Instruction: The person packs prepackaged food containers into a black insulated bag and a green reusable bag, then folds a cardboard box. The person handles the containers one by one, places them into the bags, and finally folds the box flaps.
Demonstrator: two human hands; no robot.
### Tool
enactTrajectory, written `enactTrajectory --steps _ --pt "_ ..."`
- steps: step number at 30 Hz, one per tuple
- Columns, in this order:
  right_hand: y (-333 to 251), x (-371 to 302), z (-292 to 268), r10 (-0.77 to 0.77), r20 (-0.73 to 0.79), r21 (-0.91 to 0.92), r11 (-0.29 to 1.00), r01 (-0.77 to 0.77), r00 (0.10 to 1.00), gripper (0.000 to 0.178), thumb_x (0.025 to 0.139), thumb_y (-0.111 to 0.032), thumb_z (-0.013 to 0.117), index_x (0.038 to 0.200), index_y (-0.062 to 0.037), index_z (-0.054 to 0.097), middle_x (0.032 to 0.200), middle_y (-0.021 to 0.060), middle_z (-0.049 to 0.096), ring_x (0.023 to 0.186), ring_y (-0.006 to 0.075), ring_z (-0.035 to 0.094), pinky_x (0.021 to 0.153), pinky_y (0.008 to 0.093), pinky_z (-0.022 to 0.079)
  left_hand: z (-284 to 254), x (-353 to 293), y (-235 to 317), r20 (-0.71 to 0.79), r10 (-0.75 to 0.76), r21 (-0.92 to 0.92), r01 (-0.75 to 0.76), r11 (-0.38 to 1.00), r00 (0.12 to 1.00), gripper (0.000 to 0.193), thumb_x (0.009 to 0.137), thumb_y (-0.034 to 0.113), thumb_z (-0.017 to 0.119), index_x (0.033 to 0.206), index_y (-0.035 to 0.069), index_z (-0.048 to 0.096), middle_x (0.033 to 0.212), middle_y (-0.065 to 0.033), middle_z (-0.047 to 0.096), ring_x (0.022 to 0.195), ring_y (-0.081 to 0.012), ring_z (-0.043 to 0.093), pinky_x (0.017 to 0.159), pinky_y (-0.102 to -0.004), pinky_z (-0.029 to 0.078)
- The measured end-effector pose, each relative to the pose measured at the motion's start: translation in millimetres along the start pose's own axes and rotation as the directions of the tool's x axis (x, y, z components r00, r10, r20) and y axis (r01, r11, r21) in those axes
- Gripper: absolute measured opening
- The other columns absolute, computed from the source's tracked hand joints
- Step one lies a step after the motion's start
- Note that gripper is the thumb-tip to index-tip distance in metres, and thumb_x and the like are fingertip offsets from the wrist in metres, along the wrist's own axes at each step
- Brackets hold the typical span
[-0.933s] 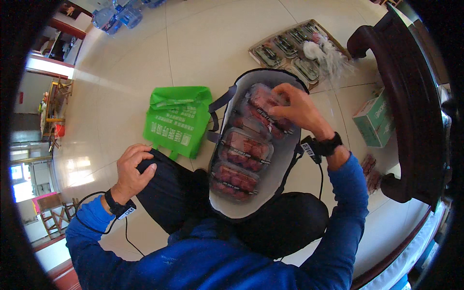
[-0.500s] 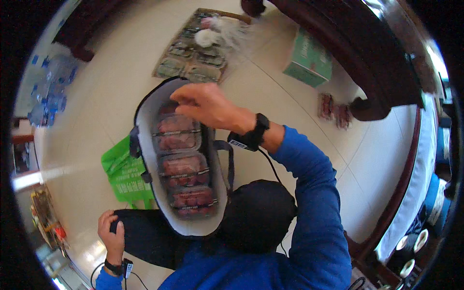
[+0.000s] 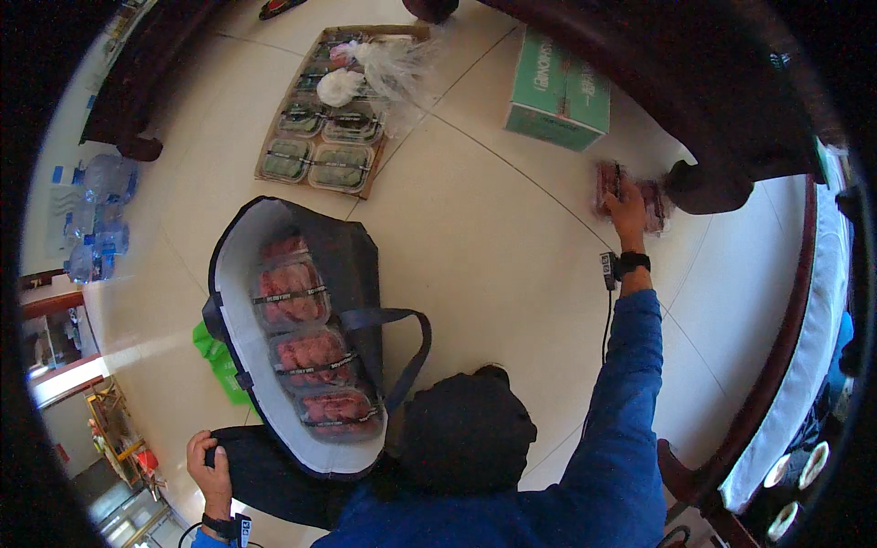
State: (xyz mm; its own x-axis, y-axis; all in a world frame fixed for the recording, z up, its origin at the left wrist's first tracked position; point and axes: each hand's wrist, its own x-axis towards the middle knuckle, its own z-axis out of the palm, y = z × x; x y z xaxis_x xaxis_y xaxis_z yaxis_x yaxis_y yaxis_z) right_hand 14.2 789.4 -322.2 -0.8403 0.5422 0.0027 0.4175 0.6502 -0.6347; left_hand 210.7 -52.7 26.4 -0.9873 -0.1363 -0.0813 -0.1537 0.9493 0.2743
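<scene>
Two bare hands sit well apart: your left hand (image 3: 210,466) lies over your black-trousered left knee (image 3: 274,475), fingers loose and gripping nothing, probably to steady you while your other arm stretches out. Against that leg leans the dark insulated bag (image 3: 354,265), mouth open and tilted up, which likely leaves its contents easy to reach. Inside, red-filled clear packs (image 3: 315,358) with black bands run in a row along the pale lining, seemingly to use its length; the farthest is partly covered and shaded, and anything beneath them is hidden. Behind the bag, only a corner of a green carrier bag (image 3: 219,365) shows. Out to the right, your right hand (image 3: 627,219) is at one red floor pack (image 3: 607,187), but blur and your own fingers hide whether they have closed on it, so I can't tell. Its neighbouring pack (image 3: 656,205) lies just beside a dark furniture foot (image 3: 711,187), and what fills either is too smeared to name. Farther off, a translucent plastic bag (image 3: 393,78) covers part of the cardboard tray of green-filled clamshells (image 3: 343,166), near a green carton (image 3: 559,96).
</scene>
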Motion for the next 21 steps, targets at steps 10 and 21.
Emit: enactTrajectory --steps 10,21 --pt "10 1 18 -0.209 -0.002 -0.068 0.976 0.208 0.978 0.065 0.084 -0.012 0.073 0.145 -0.0048 0.052 0.141 0.0145 0.061 0.126 0.0302 0.06 0.104 0.0411 0.048 -5 -3 13 0.011 -0.074 0.059 0.073 0.996 0.997 0.014 0.082 0.007 0.067 0.092 0.0 0.063 0.105 -0.0162 0.066 0.101 -0.0313 0.062 0.094 -0.041 0.049" --pt "-4 -44 59 -0.277 0.063 -0.233 0.93 0.284 0.959 0.073 0.084 -0.027 0.083 0.141 0.0062 0.05 0.12 0.0246 0.067 0.108 0.0386 0.066 0.096 0.0457 0.052 -3 4 24 -0.03 0.047 0.086 -0.044 0.995 0.998 0.017 0.076 0.005 0.071 0.092 0.0 0.067 0.11 -0.0178 0.069 0.106 -0.0345 0.065 0.096 -0.0409 0.051"
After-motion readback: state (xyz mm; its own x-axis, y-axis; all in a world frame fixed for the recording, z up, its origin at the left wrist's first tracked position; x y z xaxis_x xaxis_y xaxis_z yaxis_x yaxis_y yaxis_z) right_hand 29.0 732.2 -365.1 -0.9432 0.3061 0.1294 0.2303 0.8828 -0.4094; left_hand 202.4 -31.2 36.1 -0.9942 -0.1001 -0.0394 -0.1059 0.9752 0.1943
